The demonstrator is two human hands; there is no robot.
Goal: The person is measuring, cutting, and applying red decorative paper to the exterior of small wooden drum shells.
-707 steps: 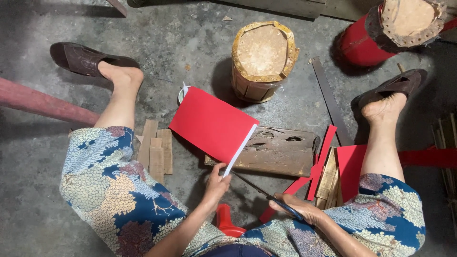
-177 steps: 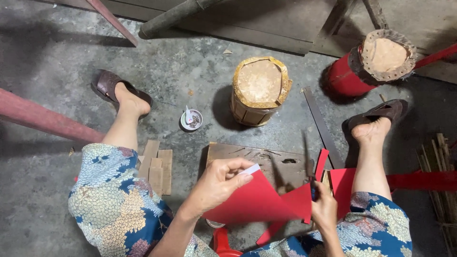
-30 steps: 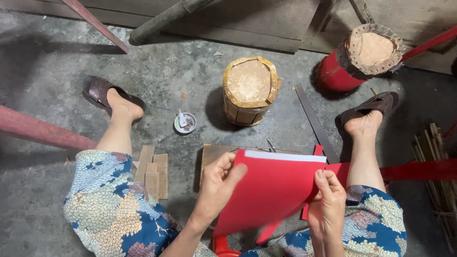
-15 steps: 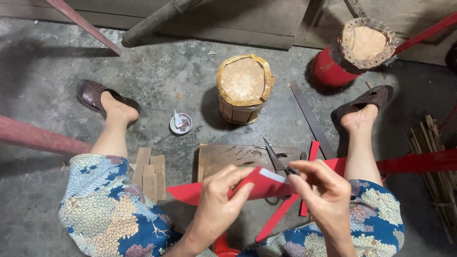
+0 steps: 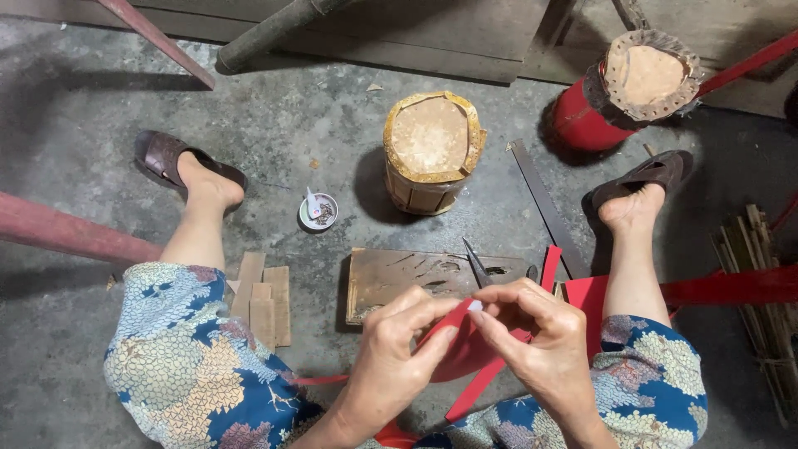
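Pinching folded red paper (image 5: 465,353) between both hands' fingertips.

Craft workshop: concrete floor (image 5: 274,141), bamboo strips (image 5: 761,283), scored cutting board (image 5: 416,278).

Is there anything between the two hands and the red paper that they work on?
Nothing visible. The left hand and the right hand both pinch the folded red paper directly with their fingertips. The scissors lie apart on the wooden board behind.
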